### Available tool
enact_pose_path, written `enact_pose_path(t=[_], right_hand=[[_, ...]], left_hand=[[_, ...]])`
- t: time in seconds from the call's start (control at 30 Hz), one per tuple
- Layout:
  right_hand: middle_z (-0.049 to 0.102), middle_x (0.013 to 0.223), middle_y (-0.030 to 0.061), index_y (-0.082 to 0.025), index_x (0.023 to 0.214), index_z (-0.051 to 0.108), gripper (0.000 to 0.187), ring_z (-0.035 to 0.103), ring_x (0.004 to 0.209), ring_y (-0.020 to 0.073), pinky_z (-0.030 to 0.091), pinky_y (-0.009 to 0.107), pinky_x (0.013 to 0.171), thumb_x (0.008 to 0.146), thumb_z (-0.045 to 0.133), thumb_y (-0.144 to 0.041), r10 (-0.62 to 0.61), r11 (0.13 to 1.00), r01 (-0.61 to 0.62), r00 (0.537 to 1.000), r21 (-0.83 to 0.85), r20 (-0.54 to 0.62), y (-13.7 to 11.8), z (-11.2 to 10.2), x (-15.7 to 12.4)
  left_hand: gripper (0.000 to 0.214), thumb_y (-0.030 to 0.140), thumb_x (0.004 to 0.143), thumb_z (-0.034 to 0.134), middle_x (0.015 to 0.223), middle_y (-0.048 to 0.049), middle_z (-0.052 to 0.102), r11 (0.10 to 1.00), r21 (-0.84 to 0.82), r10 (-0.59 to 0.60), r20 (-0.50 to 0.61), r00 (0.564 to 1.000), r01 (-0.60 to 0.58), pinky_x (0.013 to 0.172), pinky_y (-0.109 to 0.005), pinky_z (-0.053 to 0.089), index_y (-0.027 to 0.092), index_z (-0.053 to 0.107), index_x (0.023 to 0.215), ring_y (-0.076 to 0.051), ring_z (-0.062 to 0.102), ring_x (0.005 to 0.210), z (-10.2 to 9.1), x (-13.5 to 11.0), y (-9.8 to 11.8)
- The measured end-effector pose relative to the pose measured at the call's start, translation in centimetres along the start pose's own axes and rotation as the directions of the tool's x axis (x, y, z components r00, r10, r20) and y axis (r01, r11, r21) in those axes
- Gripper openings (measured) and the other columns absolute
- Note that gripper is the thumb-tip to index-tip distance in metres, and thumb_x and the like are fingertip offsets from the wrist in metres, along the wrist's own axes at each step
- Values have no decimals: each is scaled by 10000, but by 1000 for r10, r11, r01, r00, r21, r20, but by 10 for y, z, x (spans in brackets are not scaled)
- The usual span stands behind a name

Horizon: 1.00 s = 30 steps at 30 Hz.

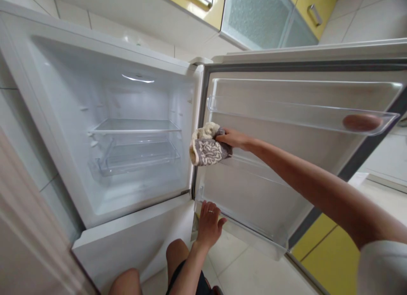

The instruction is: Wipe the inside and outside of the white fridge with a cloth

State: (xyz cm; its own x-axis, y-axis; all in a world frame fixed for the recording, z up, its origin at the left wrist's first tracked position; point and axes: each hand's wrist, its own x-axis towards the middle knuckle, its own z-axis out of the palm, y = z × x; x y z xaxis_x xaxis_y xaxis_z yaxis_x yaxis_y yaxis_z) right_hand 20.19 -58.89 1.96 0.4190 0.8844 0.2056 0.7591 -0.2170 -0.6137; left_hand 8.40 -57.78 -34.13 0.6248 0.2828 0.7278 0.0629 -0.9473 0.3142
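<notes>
My right hand [233,139] is closed on a bunched cloth [208,148], grey with a cream pattern, and presses it against the inner side of the open fridge door [254,189] near the hinge edge. My left hand [209,223], a ring on one finger, grips the bottom corner of that door where the lowest door shelf [254,233] begins. The fridge compartment [127,129] stands open and bare inside.
Glass shelf [136,125] and clear drawer [136,157] sit inside the compartment. An upper door shelf [302,114] spans the door. Yellow cabinets [190,0] hang above and a yellow cabinet [330,252] stands at lower right. My knees [152,265] are below, over a tiled floor.
</notes>
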Motion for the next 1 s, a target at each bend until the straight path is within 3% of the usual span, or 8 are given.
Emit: enact_pose_path(t=[0.1,0.33,0.5,0.57,0.67,0.8,0.87,1.0], right_hand=[[758,955,18,-160,997,704,251,669,856,174,502,225,719,758,636,-186,-38,984,28,998,-175,-55,5,-14,-14],[773,968,46,-170,1034,697,337,698,860,227,527,281,735,707,619,-187,45,916,-8,996,-402,83,28,-84,-89],[761,946,70,-212,1106,657,364,705,815,258,516,325,695,751,631,-287,36,708,-144,985,-692,-168,40,-112,-188],[752,1002,112,-212,1193,620,397,708,816,283,502,349,665,813,595,-325,-86,582,-227,938,-781,-337,47,-109,-234],[709,1169,175,-227,1292,545,446,716,905,304,516,364,681,865,582,-350,-366,486,-268,802,-832,-472,67,-102,-293],[689,1178,171,-278,1259,509,422,702,1013,330,540,407,782,848,598,-305,-425,571,-380,622,-728,-658,108,-99,-331],[696,1150,143,-304,1230,500,409,701,1030,327,544,425,838,831,584,-269,-319,682,-360,637,-637,-702,127,-95,-333],[699,1189,129,-310,1226,494,450,697,1077,341,548,448,872,789,563,-223,-234,791,-206,768,-577,-596,156,-74,-323]], left_hand=[[142,310,928,657,1096,-97,646,1000,-1,-4,20,1000,4,1162,-641,409,202,588,989,-308,595,1185,-2,1,-1],[139,265,921,641,1156,-117,644,1000,6,6,-20,1000,-6,1141,-661,411,205,598,1038,-327,580,1229,5,-1,-4],[128,307,937,619,1104,-96,648,1000,5,11,-17,1000,-11,1153,-632,402,207,604,1014,-314,591,1190,4,1,-6],[129,316,943,608,1076,-95,654,1000,5,10,-13,1000,-10,1158,-621,397,207,608,1011,-311,593,1170,2,3,-5],[117,309,946,601,1074,-98,665,1000,20,21,-6,1000,-21,1158,-610,396,211,614,1009,-314,594,1162,-2,5,-3],[109,296,929,636,1082,-102,678,997,65,38,0,999,-38,1167,-584,392,202,621,981,-318,591,1157,-7,5,-2],[118,300,926,648,1061,-96,679,995,85,46,6,999,-46,1173,-578,386,198,623,981,-312,597,1132,-8,6,-3],[128,285,923,657,1031,-84,673,992,112,56,11,998,-57,1169,-574,393,187,624,999,-299,603,1089,-8,7,-2]])
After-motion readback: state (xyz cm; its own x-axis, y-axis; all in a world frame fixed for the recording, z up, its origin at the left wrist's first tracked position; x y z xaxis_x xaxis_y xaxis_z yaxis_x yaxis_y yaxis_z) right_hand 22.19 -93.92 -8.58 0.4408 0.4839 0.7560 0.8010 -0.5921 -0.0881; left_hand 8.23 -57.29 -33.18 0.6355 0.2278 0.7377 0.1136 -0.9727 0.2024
